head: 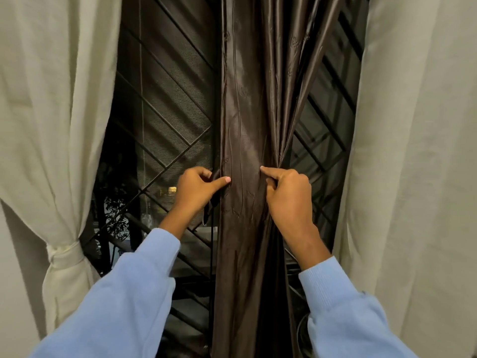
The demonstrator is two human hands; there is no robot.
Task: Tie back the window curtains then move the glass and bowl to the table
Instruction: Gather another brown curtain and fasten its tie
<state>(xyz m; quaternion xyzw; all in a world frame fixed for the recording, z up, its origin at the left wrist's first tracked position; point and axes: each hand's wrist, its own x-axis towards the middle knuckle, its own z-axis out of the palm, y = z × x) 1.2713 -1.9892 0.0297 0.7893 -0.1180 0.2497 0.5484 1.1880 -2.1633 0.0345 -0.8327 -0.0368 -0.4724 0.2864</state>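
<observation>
Flanking the bunched brown curtain point(245, 112), left hand point(197, 189) and right hand point(290, 196) fingers point(271, 172) pinch it

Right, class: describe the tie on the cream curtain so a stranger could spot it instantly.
Start at the dark barred window. Left of it hangs a cream curtain, pinched in low down. The tie is the cream band wrapped round it there; the brown curtain in the middle shows no such band.

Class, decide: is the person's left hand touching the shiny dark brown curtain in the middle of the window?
Touching. The head view shows the left hand pinching the edge of the shiny dark brown curtain, thumb on its front.
</observation>
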